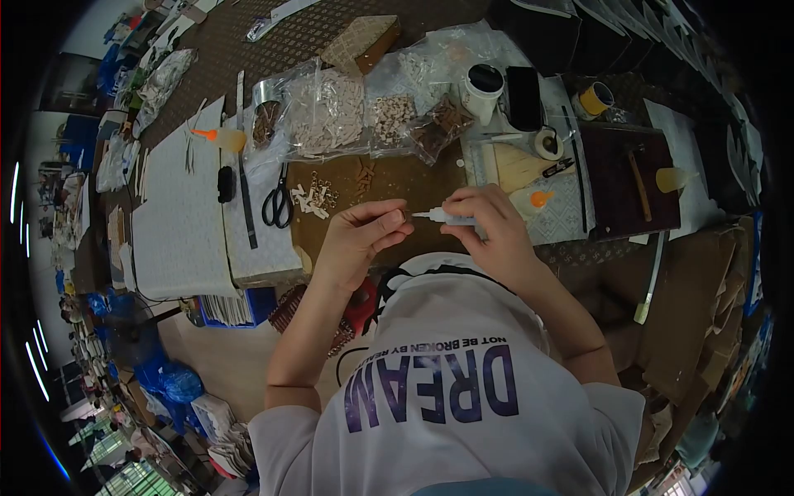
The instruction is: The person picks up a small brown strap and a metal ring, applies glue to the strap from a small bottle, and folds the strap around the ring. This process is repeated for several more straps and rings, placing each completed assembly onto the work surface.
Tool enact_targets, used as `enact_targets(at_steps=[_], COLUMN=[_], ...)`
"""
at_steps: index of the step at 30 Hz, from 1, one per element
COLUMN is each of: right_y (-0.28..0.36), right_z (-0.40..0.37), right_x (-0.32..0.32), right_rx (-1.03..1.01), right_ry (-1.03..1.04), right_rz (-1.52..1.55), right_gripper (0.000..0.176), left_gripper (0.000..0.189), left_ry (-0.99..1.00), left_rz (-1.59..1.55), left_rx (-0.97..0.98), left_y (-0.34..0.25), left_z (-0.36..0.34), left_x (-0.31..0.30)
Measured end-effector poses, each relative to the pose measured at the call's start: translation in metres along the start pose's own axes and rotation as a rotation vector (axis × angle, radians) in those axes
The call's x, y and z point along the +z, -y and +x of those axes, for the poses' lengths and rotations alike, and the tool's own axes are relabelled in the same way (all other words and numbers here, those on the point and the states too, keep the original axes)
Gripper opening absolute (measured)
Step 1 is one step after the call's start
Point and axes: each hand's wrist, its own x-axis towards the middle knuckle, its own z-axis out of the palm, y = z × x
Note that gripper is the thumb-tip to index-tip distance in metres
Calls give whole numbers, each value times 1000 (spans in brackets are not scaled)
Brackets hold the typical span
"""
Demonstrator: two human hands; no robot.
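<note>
My left hand (364,236) is closed in a pinch over the front of the brown work board (331,236). Something small is between its fingertips, mostly hidden, and I cannot tell what it is. From the right, my right hand (494,221) grips a small white bottle with a thin nozzle (438,216). The nozzle tip points left, right at the left fingertips. Behind my left hand lie small pale pieces (313,197) in a loose pile, with a few brown strips (364,176) beside them. Black-handled scissors (278,207) rest left of the board.
Bags of small pale pieces (335,112) line the back, near a white cup (481,91) and black phone (523,97). An orange-tipped bottle (223,139) and a metal ruler (246,182) are left. A hammer (639,178) lies on a dark red board (612,207) at right.
</note>
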Motion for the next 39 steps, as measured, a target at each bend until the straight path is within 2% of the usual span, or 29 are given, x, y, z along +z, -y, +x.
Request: enact_targets(at_steps=[2, 5, 8, 11, 17, 39], right_y=[-6, -13, -20, -18, -21, -23], right_z=[-5, -11, -15, -17, -24, -29], right_x=[5, 9, 8, 8, 9, 10], right_rx=[123, 467, 609, 661, 628, 624], right_ry=[-33, -69, -118, -154, -207, -245], right_rz=[149, 607, 868, 957, 907, 818], right_gripper=[31, 30, 28, 30, 32, 29], left_gripper=[23, 25, 24, 23, 21, 18], left_ry=[-2, 3, 18, 21, 28, 48], left_rz=[-51, -82, -67, -17, 94, 56], left_rx=[-32, -67, -50, -20, 16, -2], left_y=[0, -2, 0, 1, 0, 13], left_z=[1, 0, -1, -3, -9, -9], left_x=[-2, -3, -7, -6, -2, -5])
